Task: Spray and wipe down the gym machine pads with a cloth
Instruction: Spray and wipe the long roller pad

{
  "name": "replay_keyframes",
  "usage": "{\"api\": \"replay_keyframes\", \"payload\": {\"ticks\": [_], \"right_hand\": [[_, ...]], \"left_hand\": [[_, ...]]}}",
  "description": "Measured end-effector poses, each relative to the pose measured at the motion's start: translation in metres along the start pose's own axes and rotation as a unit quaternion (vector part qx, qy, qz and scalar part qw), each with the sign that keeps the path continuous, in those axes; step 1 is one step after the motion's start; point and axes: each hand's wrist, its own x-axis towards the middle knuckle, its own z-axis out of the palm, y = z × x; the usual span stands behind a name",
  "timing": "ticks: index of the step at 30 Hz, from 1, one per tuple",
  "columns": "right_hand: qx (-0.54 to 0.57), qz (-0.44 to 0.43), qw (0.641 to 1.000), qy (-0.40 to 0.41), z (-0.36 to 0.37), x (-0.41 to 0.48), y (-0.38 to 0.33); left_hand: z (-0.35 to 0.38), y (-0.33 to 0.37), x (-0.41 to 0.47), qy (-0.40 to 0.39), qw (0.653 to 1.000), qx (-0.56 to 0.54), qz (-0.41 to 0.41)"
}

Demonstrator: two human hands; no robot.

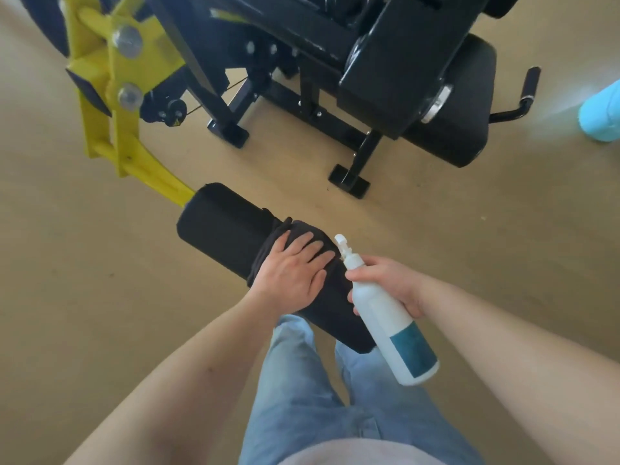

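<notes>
1. Head view, hidden parts: the near end of the black cylindrical roller pad [231,236] is covered by the spray bottle and the right hand; its far end shows in full, where it meets the yellow lever arm [134,152].
2. A dark cloth [302,229] is draped around the middle of the roller pad; most of it lies under the left hand, and its edges merge with the black pad, so its outline is hard to trace.
3. A light blue object [602,115] is cut off by the right edge; what it is cannot be told.
4. The black machine frame [302,88] and a second black pad [469,105] run out of the picture at the top.
5. Container: the white spray bottle [385,317] has a teal label near its base; the wall is opaque, so its contents cannot be seen.
6. Orientation: the roller pad's long axis runs from upper left to lower right, the near end above the person's jeans [318,391]. The bottle lies tilted, nozzle toward the upper left and close to the cloth, base toward the lower right.
7. Grip: the left hand [292,270] rests flat on the cloth, fingers spread, pressing it onto the pad. The right hand [389,283] is wrapped around the bottle's upper body.
8. Setting: the machine stands on a tan floor [469,246].
</notes>
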Motion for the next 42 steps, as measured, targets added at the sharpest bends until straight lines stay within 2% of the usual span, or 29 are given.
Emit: {"api": "replay_keyframes", "payload": {"ticks": [11, 13, 16, 18, 20, 26, 33, 42], "right_hand": [[0.03, -0.002, 0.999, 0.019, 0.058, 0.03, -0.045], [0.035, 0.002, 0.999, 0.02, 0.064, 0.034, -0.048], [0.032, 0.004, 0.999, 0.028, 0.068, 0.041, -0.047], [0.037, 0.004, 0.999, 0.031, 0.065, 0.044, -0.045], [0.044, 0.002, 0.998, 0.033, 0.059, 0.045, -0.043], [0.047, 0.006, 0.999, 0.023, 0.042, 0.038, -0.032], [0.012, -0.015, 1.0, 0.011, 0.014, 0.023, -0.014], [-0.003, -0.038, 0.999, 0.031, -0.073, -0.007, 0.027]], "left_hand": [[-0.032, -0.137, 0.001, 0.014, 0.993, 0.013, -0.115], [-0.039, -0.164, 0.001, 0.029, 0.985, 0.001, -0.171], [-0.049, -0.195, 0.005, 0.023, 0.953, -0.074, -0.294], [-0.046, -0.196, 0.008, 0.024, 0.95, -0.075, -0.302], [-0.043, -0.188, 0.008, 0.042, 0.954, -0.067, -0.29], [-0.03, -0.138, -0.001, 0.029, 0.968, -0.022, -0.247], [-0.005, -0.05, 0.0, 0.082, 0.966, -0.099, -0.224], [0.021, 0.077, 0.005, 0.071, 0.979, -0.139, -0.13]]}}
